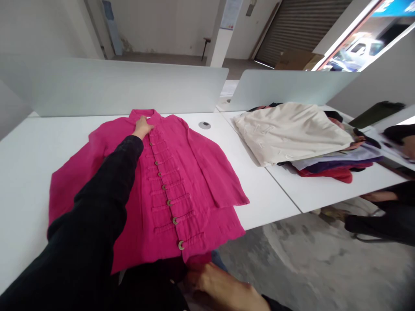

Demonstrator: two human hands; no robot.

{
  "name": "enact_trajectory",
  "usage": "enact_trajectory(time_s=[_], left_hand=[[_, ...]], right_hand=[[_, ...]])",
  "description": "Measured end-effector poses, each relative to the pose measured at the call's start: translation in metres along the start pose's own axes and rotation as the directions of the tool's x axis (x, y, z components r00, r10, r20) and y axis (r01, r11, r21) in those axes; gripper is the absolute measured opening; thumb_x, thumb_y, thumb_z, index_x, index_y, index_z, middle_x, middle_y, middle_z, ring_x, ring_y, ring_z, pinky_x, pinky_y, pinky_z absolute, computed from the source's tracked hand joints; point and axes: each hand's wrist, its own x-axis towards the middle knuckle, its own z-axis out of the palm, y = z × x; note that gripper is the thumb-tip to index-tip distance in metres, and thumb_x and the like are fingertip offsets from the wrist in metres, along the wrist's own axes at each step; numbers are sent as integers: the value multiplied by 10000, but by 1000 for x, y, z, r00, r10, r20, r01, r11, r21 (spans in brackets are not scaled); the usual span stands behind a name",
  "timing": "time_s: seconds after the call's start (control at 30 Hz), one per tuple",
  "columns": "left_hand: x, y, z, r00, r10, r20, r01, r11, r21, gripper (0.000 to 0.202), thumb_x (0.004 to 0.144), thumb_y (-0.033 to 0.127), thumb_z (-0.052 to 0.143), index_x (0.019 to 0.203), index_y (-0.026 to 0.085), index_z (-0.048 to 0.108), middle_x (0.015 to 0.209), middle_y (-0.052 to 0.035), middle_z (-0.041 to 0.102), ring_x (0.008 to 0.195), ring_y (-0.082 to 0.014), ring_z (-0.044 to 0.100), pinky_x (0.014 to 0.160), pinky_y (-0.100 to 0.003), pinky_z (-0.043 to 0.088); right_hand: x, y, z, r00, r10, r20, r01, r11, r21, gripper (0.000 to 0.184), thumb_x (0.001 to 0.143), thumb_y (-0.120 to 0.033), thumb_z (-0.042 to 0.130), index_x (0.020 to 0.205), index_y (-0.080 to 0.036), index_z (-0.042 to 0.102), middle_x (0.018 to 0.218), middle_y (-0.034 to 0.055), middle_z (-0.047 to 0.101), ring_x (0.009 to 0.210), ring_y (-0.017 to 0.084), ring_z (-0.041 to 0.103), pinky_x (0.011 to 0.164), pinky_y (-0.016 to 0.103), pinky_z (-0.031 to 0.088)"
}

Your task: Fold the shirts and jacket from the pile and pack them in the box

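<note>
A magenta linen jacket [184, 185] lies flat and face up on the white table [26, 172], its collar at the far side. Round bronze-coloured buttons [169, 202] run down its front in a line with frog-style loops. My left hand [142, 128], at the end of a black sleeve [97, 198], rests on the placket just below the collar, with the fingers together. At the bottom edge of the picture, my right hand [220, 285] is at the jacket's hem and seems to grip it. The sleeve hides the jacket's lower left part.
A stack of folded garments [292, 134], cream on top with purple and red beneath, sits on the adjoining table section to the right. A co-worker's dark-sleeved arm [379, 203] is at the right edge. Frosted divider panels [123, 86] stand behind the tables.
</note>
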Motion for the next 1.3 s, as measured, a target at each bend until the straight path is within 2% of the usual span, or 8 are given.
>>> enact_trajectory(time_s=[0.2,0.33,0.5,0.63,0.83,0.93,1.07,1.3], left_hand=[[-30,9,1,998,62,-30,-61,997,45,529,844,217,545,1352,100,455,1392,-223,446,1289,-293,473,1076,-367,377],[-51,1,-11,989,131,-64,-125,987,96,474,884,229,444,1349,139,476,1442,-183,403,1341,-274,408,1136,-378,307],[-66,-39,-52,993,62,-100,-41,980,193,479,904,250,324,1338,145,498,1439,-203,433,1383,-339,321,1119,-545,280],[-69,-75,-72,996,-68,-59,81,963,257,529,911,373,308,1351,153,503,1454,-237,425,1388,-423,295,1071,-692,229],[-68,-97,-57,990,-137,19,124,940,317,676,900,560,239,1456,214,406,1561,-189,304,1428,-459,214,1067,-744,166],[-67,-100,-50,991,-125,35,106,934,342,688,903,582,202,1478,244,372,1581,-155,277,1444,-438,187,1079,-732,159],[-65,-102,-47,995,-89,55,62,925,374,677,920,566,162,1485,249,358,1586,-126,277,1445,-421,195,1078,-727,178],[-64,-100,-46,994,-85,75,46,906,421,647,938,532,155,1496,256,331,1593,-113,264,1449,-412,194,1077,-723,196]], right_hand=[[1,-4,-102,974,-9,-225,51,982,181,183,945,-223,493,987,-187,667,930,45,697,859,132,663,756,257,539],[44,51,-167,897,-9,-442,-22,998,-65,182,929,-261,520,1017,-176,655,1082,92,673,1054,211,630,924,410,511],[142,117,-217,855,16,-518,-184,944,-275,301,902,-201,548,1174,-93,618,1303,170,552,1216,257,535,1057,438,414],[236,130,-236,860,64,-506,-263,906,-333,427,921,-171,517,1315,-8,516,1415,244,437,1339,293,410,1119,441,327],[339,146,-244,875,83,-477,-246,925,-290,454,1006,-317,397,1417,-131,444,1531,167,335,1383,336,322,1094,629,258],[359,175,-253,886,143,-441,-302,900,-315,495,1021,-406,345,1433,-144,429,1553,143,318,1423,358,249,1075,732,136],[364,209,-265,836,248,-490,-450,820,-353,510,1025,-389,297,1474,-160,371,1578,115,280,1450,326,208,1108,700,131],[365,215,-266,825,249,-508,-483,776,-405,583,994,-508,262,1483,-207,366,1582,98,275,1453,323,207,1108,695,169]])
